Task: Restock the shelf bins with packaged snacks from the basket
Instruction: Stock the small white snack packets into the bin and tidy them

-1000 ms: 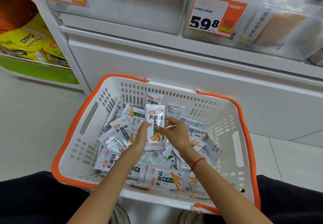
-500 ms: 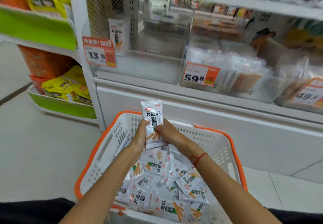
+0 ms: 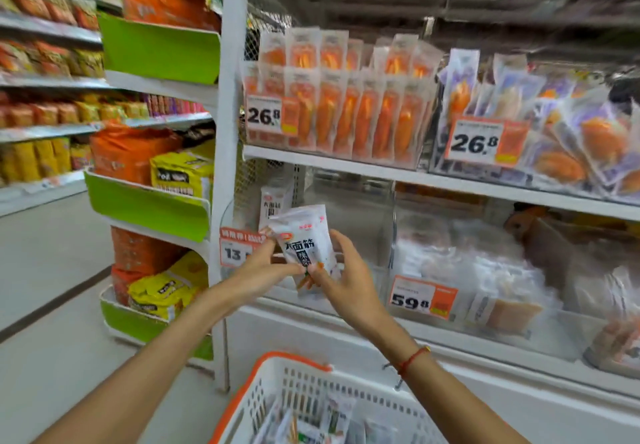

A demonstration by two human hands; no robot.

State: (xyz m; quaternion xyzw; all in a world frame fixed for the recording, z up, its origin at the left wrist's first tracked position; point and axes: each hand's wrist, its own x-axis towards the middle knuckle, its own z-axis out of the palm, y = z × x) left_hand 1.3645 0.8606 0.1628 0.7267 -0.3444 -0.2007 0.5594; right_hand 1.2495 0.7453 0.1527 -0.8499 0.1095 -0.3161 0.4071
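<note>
Both my hands hold a small stack of white snack packets (image 3: 304, 239) with black characters and orange sticks printed on them. My left hand (image 3: 263, 267) pinches the lower left side, my right hand (image 3: 346, 277) grips the lower right. The packets are raised in front of a clear shelf bin (image 3: 349, 208) on the lower shelf, where one matching packet (image 3: 273, 201) stands at the left. The white basket with an orange rim (image 3: 294, 360) sits below at the bottom edge, with several more packets (image 3: 311, 423) inside.
A price tag reading 13 (image 3: 239, 249) hangs on the bin's front left. To the right is a bin with a 59.8 tag (image 3: 422, 296). The shelf above holds orange packets (image 3: 346, 111) with 26.8 tags. Green-fronted racks (image 3: 149, 208) of bagged snacks stand to the left.
My hands have lifted the packets out of the basket and up to the front of the lower shelf bin. The view has tilted up from the basket to the shelves.
</note>
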